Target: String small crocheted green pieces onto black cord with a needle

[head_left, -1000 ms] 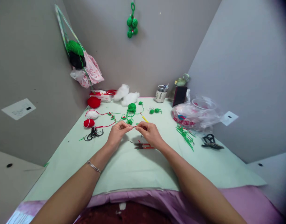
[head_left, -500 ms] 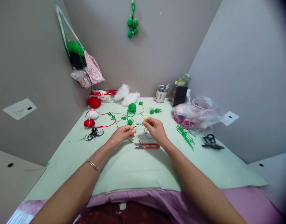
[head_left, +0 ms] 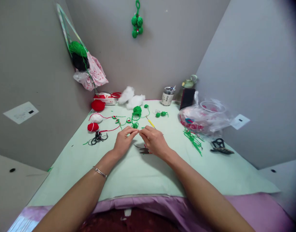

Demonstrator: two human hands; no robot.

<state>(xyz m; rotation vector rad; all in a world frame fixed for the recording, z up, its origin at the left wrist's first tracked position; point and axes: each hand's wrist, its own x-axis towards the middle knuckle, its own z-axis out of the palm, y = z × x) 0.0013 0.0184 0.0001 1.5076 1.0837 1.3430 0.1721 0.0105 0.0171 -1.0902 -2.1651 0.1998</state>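
My left hand [head_left: 125,140] and my right hand [head_left: 154,140] meet fingertip to fingertip above the middle of the table, both pinched closed. Between them is a thin thread, mostly hidden by the fingers now, with a tiny red bit at the tips. Thread snips [head_left: 145,150] lie under my right hand, which covers their red handle. Just beyond that hand a crochet hook with a yellow handle [head_left: 151,123] rests on the cloth. A green yarn ball [head_left: 136,111] and small green-and-red crocheted pieces [head_left: 117,121] lie beyond my left hand.
To the left are red yarn balls [head_left: 97,105], white yarn [head_left: 96,118] and a black yarn tangle [head_left: 98,138]. White stuffing [head_left: 135,101], a pen tin [head_left: 167,96] and a phone [head_left: 187,99] stand at the back. A plastic bag [head_left: 203,117], green yarn strands [head_left: 193,140] and a black claw clip [head_left: 220,147] are right.
My hands have come together; the thread stretched between them before is now hidden. My right hand moved left and down, covering the snips' handle and uncovering more of the crochet hook.
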